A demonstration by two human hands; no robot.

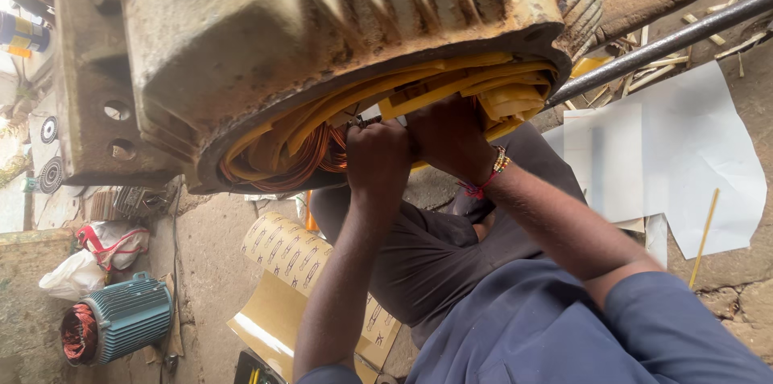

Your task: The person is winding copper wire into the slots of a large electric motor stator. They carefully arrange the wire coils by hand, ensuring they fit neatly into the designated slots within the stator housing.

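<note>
A large rusty motor housing (306, 38) fills the top of the head view, its open end facing me. Yellow insulation sleeves (451, 86) and copper windings (310, 154) line the inside of the opening. My left hand (377, 160) is clenched at the lower rim of the opening, against the copper windings. My right hand (451, 138), with a beaded bracelet at the wrist, presses against the yellow sleeves just beside it. Whether either hand holds a tool or a wire is hidden by the fingers.
A metal rod (668, 42) runs diagonally at upper right over white paper sheets (684, 158) and yellow strips. A small teal motor (121, 318) lies at lower left near white bags (80, 267). Patterned yellow cardboard (290, 271) lies on the ground below my arms.
</note>
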